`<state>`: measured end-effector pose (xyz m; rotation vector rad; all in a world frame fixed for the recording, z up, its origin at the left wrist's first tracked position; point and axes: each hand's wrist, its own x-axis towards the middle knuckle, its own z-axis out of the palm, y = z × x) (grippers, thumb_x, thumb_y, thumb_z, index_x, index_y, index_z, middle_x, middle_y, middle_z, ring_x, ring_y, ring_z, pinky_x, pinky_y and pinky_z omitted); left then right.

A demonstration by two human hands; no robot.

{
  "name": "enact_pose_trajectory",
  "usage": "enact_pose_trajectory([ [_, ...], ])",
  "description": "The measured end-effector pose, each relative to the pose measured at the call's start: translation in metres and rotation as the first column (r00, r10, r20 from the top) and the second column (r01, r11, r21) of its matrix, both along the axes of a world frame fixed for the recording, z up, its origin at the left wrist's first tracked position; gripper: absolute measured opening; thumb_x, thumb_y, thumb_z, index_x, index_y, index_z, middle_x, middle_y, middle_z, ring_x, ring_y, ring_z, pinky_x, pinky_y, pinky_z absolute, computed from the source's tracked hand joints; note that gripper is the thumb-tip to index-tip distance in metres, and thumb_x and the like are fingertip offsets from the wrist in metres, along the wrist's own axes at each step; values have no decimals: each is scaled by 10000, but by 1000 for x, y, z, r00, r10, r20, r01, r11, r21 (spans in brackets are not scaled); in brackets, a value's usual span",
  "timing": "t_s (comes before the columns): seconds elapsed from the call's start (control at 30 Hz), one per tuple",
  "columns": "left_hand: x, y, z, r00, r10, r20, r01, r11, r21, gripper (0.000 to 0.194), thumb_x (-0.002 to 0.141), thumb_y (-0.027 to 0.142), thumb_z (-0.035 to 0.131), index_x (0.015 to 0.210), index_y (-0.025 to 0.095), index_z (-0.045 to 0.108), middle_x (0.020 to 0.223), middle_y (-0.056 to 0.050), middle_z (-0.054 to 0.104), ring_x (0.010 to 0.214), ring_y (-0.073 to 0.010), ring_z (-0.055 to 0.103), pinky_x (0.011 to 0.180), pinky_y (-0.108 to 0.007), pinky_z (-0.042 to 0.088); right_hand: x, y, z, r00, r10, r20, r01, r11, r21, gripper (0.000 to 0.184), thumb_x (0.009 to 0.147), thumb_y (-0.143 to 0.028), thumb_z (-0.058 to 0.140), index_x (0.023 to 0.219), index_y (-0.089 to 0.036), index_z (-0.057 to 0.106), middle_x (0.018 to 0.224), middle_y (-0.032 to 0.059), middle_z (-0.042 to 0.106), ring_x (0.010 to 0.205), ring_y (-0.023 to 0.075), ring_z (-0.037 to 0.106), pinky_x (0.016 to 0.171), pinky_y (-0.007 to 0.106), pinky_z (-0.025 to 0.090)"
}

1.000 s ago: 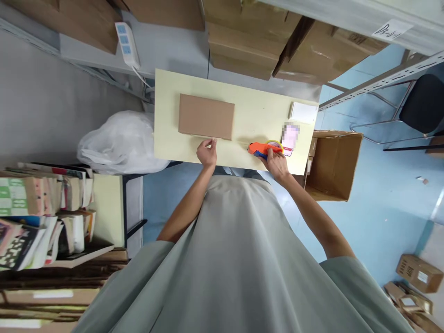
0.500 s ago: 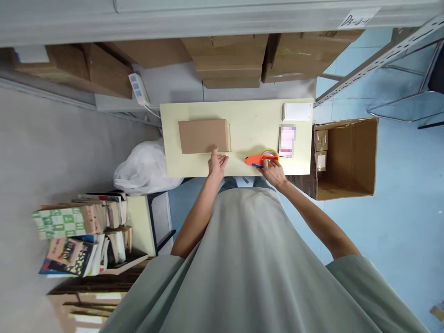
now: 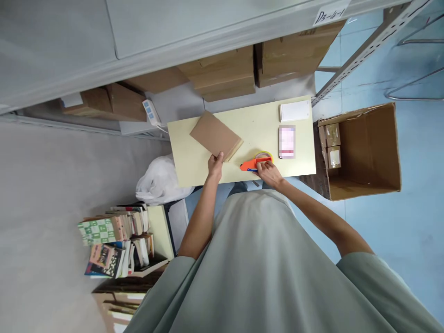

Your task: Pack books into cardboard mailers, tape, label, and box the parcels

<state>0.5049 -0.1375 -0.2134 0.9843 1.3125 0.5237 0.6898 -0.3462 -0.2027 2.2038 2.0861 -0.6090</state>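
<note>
A brown cardboard box [image 3: 215, 135] lies slantwise on the pale yellow table [image 3: 194, 173]. My left hand [image 3: 215, 165] grips its near corner, with the thumb on top and the other fingers mostly hidden. To the right, my right hand [image 3: 269, 173] is closed on an orange tape dispenser [image 3: 248, 164] that carries a roll with a yellow rim. The dispenser rests at or just above the tabletop, close to the near edge; I cannot tell if it touches. A short gap separates it from the box.
A phone-like item with a blurred face [image 3: 286, 141] and a white stack [image 3: 294, 111] lie at the table's right end. An open carton [image 3: 364, 157] with small boxes stands right. A power strip [image 3: 151, 112], white plastic bag [image 3: 160, 180] and books [image 3: 100, 231] are left.
The box has turned from straight to slanting, its right end swinging toward me. My left hand has closed on its near corner. My right hand still holds the dispenser; the view has tilted.
</note>
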Motion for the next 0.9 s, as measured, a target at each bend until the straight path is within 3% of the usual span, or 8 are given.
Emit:
enact_pose_trajectory([
  [0.17, -18, 11, 5, 987, -158, 28, 157, 987, 22, 536, 852, 441, 873, 1302, 210, 698, 1503, -168, 716, 1487, -287, 630, 1281, -475, 466, -5, 16, -2, 999, 49, -14, -49, 998, -45, 472, 1197, -415, 383, 1400, -11, 518, 1192, 290, 783, 1109, 355, 747, 1039, 444, 455],
  [0.3, -16, 10, 2, 984, -180, 11, 180, 983, 38, 592, 855, 484, 867, 1346, 213, 676, 1537, -173, 698, 1508, -299, 613, 1296, -489, 452, 1, 15, -1, 993, 112, -27, -113, 993, -19, 512, 1195, -422, 398, 1441, 17, 492, 1176, 284, 794, 1061, 348, 758, 1072, 461, 448],
  [0.43, -12, 8, -2, 984, -177, -27, 178, 983, 42, 624, 868, 515, 856, 1375, 211, 658, 1552, -171, 692, 1505, -288, 616, 1284, -457, 472, 17, -7, 2, 992, 122, -5, -122, 992, 6, 490, 1190, -389, 407, 1422, 22, 535, 1100, 254, 814, 1016, 335, 770, 1094, 461, 457],
  [0.63, -13, 12, -1, 968, -251, -2, 251, 968, 19, 568, 897, 455, 843, 1376, 211, 661, 1554, -169, 690, 1528, -295, 597, 1309, -496, 443, 66, -39, 5, 982, 109, 153, -109, 994, -7, 516, 1177, -367, 391, 1448, 32, 573, 1070, 240, 832, 964, 349, 791, 1130, 482, 448],
  [0.8, -14, 16, 6, 937, -349, -11, 349, 937, 21, 584, 908, 427, 836, 1422, 212, 659, 1577, -171, 676, 1558, -297, 566, 1337, -497, 406, 83, 1, 3, 980, 22, 198, -24, 1000, 6, 461, 1147, -230, 331, 1412, 59, 574, 1020, 234, 830, 907, 331, 785, 1107, 499, 467],
  [0.9, -15, 25, 10, 892, -452, -14, 452, 892, 17, 738, 890, 383, 832, 1568, 234, 584, 1615, -160, 650, 1545, -293, 582, 1332, -509, 410, 80, 26, 2, 969, 47, 242, -56, 998, 32, 437, 1118, -179, 328, 1393, 27, 599, 1023, 203, 834, 923, 319, 780, 1121, 486, 468],
])
